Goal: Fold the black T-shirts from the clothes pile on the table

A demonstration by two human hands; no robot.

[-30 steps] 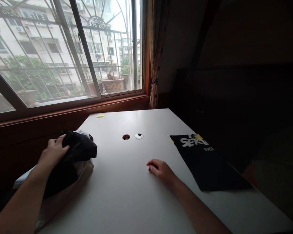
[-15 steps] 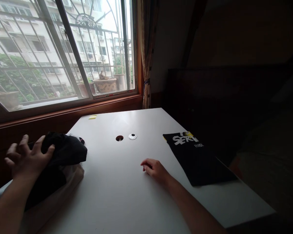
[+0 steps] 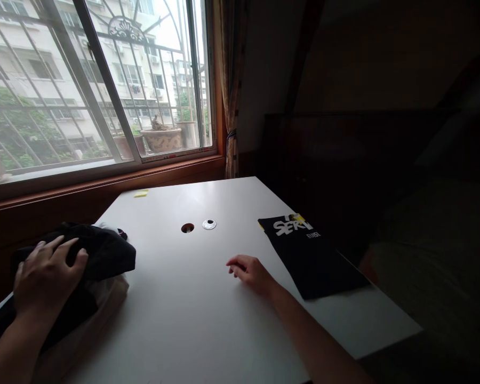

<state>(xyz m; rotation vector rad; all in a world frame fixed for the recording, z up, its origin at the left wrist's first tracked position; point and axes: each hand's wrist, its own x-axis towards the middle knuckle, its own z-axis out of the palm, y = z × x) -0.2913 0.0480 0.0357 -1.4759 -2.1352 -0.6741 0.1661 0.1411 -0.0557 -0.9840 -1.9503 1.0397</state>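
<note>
At the left, a heap of dark clothes (image 3: 108, 250) lies on the white table (image 3: 172, 320), with some pale cloth showing beneath. My left hand (image 3: 50, 272) rests on top of the heap, palm down and fingers spread. Towards the middle, my right hand (image 3: 250, 273) hovers low over or touches the tabletop; which one I cannot tell. Its fingers are loosely bent, slightly apart, with nothing visible in them. To its right, a folded black garment (image 3: 316, 266) with white lettering lies flat near the table's right edge.
Behind my right hand are a round hole (image 3: 188, 228) and a silver grommet (image 3: 209, 224) in the tabletop. A yellow sticker (image 3: 141, 193) marks the far left corner. A barred window (image 3: 160, 80) and a tied curtain (image 3: 232, 106) stand beyond. The right side is dark.
My left hand has come down from a raised, splayed pose onto the dark clothes. The right hand stays nearly in place. The whole view has shifted slightly to the right.
</note>
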